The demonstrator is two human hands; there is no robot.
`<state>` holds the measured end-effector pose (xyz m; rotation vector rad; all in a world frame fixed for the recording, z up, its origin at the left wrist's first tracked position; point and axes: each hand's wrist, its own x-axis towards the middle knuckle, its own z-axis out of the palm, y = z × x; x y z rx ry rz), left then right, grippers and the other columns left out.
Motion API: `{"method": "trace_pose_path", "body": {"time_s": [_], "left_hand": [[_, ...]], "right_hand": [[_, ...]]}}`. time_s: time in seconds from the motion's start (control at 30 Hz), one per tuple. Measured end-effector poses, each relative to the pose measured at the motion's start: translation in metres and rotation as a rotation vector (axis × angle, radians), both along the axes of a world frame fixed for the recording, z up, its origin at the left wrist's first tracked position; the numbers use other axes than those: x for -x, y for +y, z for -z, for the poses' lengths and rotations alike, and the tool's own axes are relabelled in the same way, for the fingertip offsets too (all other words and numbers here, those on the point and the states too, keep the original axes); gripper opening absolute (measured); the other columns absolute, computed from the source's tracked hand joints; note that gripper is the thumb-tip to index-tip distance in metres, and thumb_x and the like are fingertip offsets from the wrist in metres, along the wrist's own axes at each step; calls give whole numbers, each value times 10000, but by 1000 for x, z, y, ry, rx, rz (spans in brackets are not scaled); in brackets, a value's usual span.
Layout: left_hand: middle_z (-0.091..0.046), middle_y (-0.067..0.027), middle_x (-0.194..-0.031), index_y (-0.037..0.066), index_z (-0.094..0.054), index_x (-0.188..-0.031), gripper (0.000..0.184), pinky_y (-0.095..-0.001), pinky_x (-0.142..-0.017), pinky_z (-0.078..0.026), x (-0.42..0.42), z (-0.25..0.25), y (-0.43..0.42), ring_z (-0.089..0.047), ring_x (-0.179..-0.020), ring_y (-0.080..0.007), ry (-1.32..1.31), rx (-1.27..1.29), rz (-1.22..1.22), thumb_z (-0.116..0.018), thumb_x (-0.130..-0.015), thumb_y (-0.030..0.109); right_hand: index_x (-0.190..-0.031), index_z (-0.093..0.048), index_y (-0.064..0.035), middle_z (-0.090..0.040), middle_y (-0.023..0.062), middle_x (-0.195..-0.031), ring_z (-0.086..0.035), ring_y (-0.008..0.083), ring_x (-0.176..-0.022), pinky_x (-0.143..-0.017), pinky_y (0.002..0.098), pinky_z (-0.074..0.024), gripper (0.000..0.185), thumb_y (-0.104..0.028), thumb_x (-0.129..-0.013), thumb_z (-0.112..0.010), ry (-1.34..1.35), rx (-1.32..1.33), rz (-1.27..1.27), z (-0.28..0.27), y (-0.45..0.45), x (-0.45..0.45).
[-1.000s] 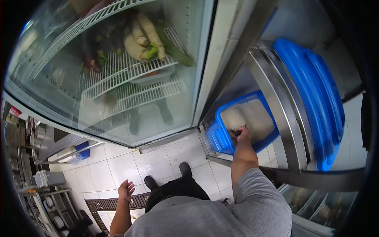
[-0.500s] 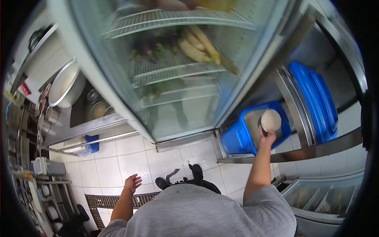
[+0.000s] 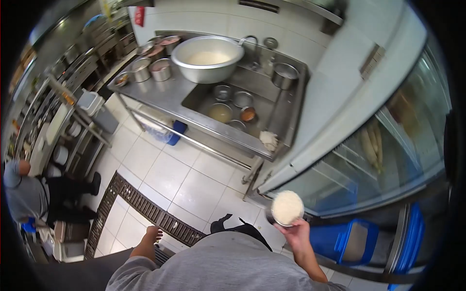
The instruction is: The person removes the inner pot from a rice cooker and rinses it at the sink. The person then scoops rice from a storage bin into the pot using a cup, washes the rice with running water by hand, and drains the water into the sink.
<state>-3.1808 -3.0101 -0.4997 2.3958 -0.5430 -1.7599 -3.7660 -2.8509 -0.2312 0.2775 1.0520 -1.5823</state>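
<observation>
My right hand (image 3: 294, 233) grips a round metal container (image 3: 270, 213) from below and the side. It is heaped to the rim with pale grains that look like rice (image 3: 287, 207). My left hand (image 3: 154, 234) hangs over the floor with nothing in it, its fingers loosely apart. To the right of the filled container stands a blue bin (image 3: 330, 241) with pale grain inside. A large metal bowl (image 3: 208, 72) with whitish contents rests at the sink's left edge, well away from both hands.
A steel sink (image 3: 272, 104) holds several small pots, and a cloth (image 3: 268, 140) lies on its front edge. A glass-door fridge (image 3: 340, 179) stands at right. Several metal pots (image 3: 160, 70) crowd the counter. Another person (image 3: 29, 194) is at far left, beyond a floor drain grate (image 3: 150, 216).
The view has swung left from the fridge toward the sink. My right hand has lifted the filled container out from over the blue bin. My left hand stays empty.
</observation>
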Motion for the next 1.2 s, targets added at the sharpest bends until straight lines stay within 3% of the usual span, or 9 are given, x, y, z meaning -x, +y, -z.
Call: {"method": "trace_pose_path", "body": {"time_s": [0.4,0.47,0.53,0.67,0.87,0.93,1.0,1.13,1.2], "left_hand": [[-596,-90,-773,72,-549,-1032,187,-401,-571,-482,17,3,41,-613,-671,-251,240,115,-479,-541,-880,181],[-579,-100,-744,64,-551,-1024,174,-416,-531,-477,2,23,81,-602,-638,-267,287,116,-673,-521,-895,176],[-575,-106,-741,57,-550,-1028,180,-431,-527,-477,5,20,106,-599,-629,-275,261,68,-769,-514,-903,183],[-589,-109,-768,54,-555,-1039,203,-438,-564,-482,43,-17,126,-610,-654,-277,163,-104,-776,-517,-904,202],[-610,-115,-809,49,-563,-1055,238,-448,-620,-489,63,-21,84,-625,-692,-279,198,-109,-660,-522,-906,231],[-617,-117,-823,47,-565,-1060,250,-451,-639,-492,58,-10,56,-630,-705,-280,210,-51,-596,-524,-906,240],[-624,-119,-837,46,-568,-1066,262,-454,-658,-494,51,4,25,-636,-718,-281,215,17,-529,-526,-907,250],[-623,-98,-820,45,-558,-1026,238,-444,-605,-491,54,4,-50,-622,-680,-240,92,113,-282,-564,-892,242],[-625,-113,-896,74,-521,-1151,314,-415,-650,-502,52,2,-82,-628,-793,-249,144,171,-109,-544,-909,273]], "right_hand": [[-1182,-470,-8,-414,176,-1254,-417,359,-1171,-931,633,-449,425,-36,-759,-493,118,570,-42,-167,-493,-16],[-1176,-449,-41,-452,148,-1203,-486,324,-1098,-863,602,-508,396,-42,-785,-509,465,689,-67,-183,-577,3],[-1377,-392,-126,-404,164,-1309,-523,309,-1065,-710,473,-544,710,29,-719,-608,778,582,55,-198,-649,3],[-1286,-525,-178,-307,215,-1363,-302,424,-1283,-1011,409,-397,663,11,-669,-676,2170,216,324,-173,-763,2],[-1252,-559,-232,-308,203,-1356,-275,435,-1304,-1026,460,-387,637,48,-686,-643,2647,350,349,-175,-811,19],[-1255,-553,-209,-298,226,-1347,-310,432,-1271,-1020,442,-388,629,15,-678,-665,2610,300,388,-173,-794,10],[-1289,-515,-173,-288,252,-1338,-349,418,-1233,-1003,422,-391,677,-20,-656,-698,2001,416,576,-163,-763,-3],[-1339,-372,-105,-471,94,-1244,-592,240,-948,-633,351,-554,649,2,-744,-607,653,556,-51,-95,-613,-38],[-1295,-384,-112,-506,77,-1153,-583,247,-977,-663,446,-588,559,-37,-774,-571,286,450,-345,-54,-508,-47]]}}
